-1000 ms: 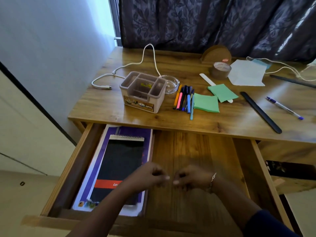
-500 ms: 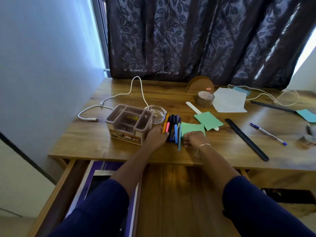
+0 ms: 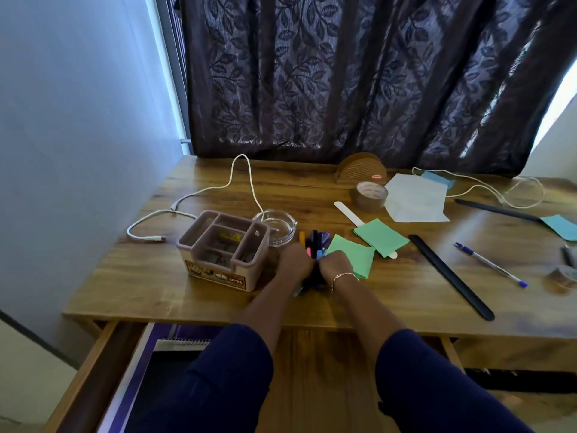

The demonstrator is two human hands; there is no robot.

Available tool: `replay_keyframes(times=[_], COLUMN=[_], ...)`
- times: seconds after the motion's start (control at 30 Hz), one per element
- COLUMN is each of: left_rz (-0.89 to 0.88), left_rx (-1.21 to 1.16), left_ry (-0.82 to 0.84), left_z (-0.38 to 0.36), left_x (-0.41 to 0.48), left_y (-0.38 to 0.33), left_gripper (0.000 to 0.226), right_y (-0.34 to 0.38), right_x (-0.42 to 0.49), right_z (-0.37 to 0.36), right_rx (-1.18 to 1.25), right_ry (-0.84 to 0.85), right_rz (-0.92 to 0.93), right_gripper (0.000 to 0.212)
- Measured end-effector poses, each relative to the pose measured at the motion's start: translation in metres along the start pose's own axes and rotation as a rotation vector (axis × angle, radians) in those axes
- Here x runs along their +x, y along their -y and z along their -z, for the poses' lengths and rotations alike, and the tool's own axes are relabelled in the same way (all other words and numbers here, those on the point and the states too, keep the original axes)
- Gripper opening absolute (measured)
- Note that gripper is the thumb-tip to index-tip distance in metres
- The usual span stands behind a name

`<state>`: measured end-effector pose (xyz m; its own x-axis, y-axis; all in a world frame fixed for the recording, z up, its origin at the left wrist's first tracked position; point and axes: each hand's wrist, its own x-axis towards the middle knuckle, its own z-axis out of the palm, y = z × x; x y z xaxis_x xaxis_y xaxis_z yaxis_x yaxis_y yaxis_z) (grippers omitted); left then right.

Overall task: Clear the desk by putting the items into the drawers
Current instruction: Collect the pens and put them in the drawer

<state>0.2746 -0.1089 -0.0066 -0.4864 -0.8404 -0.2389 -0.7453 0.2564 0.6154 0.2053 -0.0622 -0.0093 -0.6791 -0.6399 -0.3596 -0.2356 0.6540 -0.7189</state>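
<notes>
A bunch of coloured pens (image 3: pixel 315 245) lies on the wooden desk (image 3: pixel 390 295) between a beige organiser box (image 3: pixel 223 250) and green paper notes (image 3: pixel 379 236). My left hand (image 3: pixel 293 264) and my right hand (image 3: pixel 335 265) are pressed together around the near ends of the pens, fingers curled round them. The pen tips stick out beyond my knuckles. Below the desk edge an open drawer (image 3: pixel 93 379) holds a purple folder with a spiral notebook (image 3: pixel 175 351) on it.
A glass ashtray (image 3: pixel 276 225), white cable (image 3: pixel 187 203), tape roll (image 3: pixel 370 195), white paper (image 3: pixel 415 198), white stick (image 3: pixel 348 212), long black ruler (image 3: pixel 451 276), blue pen (image 3: pixel 490 267), a blue note (image 3: pixel 560 226) and a wooden holder (image 3: pixel 360 167) lie on the desk. A curtain hangs behind.
Both hands rose from the open drawer to the desk top, closed in on the bunch of pens from either side and now grip it together.
</notes>
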Motion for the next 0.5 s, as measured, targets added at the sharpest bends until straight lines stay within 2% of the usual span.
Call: replay_keyframes(times=[0.1,0.27,0.37,0.5], left_rz=[-0.026,-0.061,-0.061,-0.045], left_rx=[0.071,0.106,-0.065,-0.378], left_ry=[0.039,0.099,0.037,-0.077], left_z=[0.003,0.000,-0.008,-0.018], left_x=[-0.005,-0.019,-0.028,-0.039], left_y=[-0.004,0.002,0.010,0.019], left_gripper=[0.018,0.019,0.021,0.022], right_y=[0.001,0.001,-0.001,-0.002], right_x=[0.000,-0.004,-0.008,-0.019], right_z=[-0.002,-0.001,-0.002,-0.001], right_rx=[0.004,0.016,0.075,0.380], right_ry=[-0.010,0.072,0.102,0.194], right_rz=[0.002,-0.001,0.001,0.012], right_gripper=[0.031,0.045,0.049,0.042])
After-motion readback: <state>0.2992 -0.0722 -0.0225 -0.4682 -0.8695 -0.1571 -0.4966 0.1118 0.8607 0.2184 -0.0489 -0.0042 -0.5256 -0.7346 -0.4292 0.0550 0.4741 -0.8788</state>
